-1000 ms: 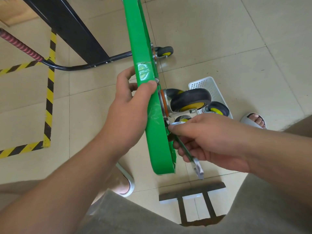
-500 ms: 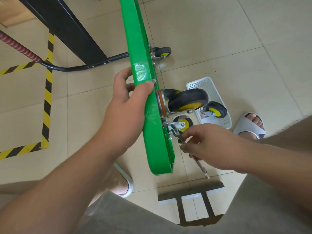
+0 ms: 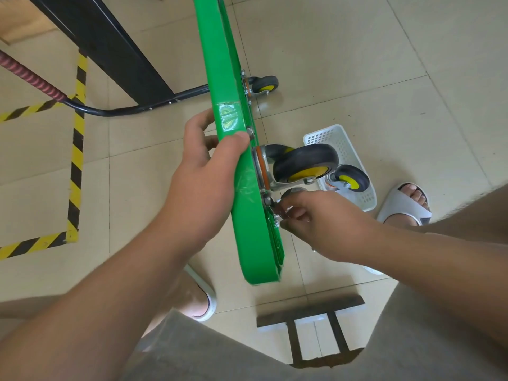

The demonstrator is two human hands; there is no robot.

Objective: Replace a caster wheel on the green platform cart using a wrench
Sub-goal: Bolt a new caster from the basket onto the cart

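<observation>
We hold the green metal platform cart (image 3: 220, 64) on its edge, its long axis running from top centre to lower centre of the frame. Our left hand (image 3: 200, 182) grips its rim at mid-frame. The black-and-yellow caster wheel (image 3: 305, 163) sticks out rightward. Its plate bolt (image 3: 268, 200) lies just left of our right hand (image 3: 319, 226), whose curled fingers pinch the mostly hidden silver wrench (image 3: 281, 208) there.

Pale beige floor tiles (image 3: 384, 78) are spreading out all around, taking soft, even light. Yellow-and-black striped tape (image 3: 75, 160) is running across them on the left and turning a corner. A black slanted beam (image 3: 110, 42) is standing far left. A dark frame (image 3: 310, 306) is lying on the near floor. A white plastic basket (image 3: 343, 141) is sitting to the right.
</observation>
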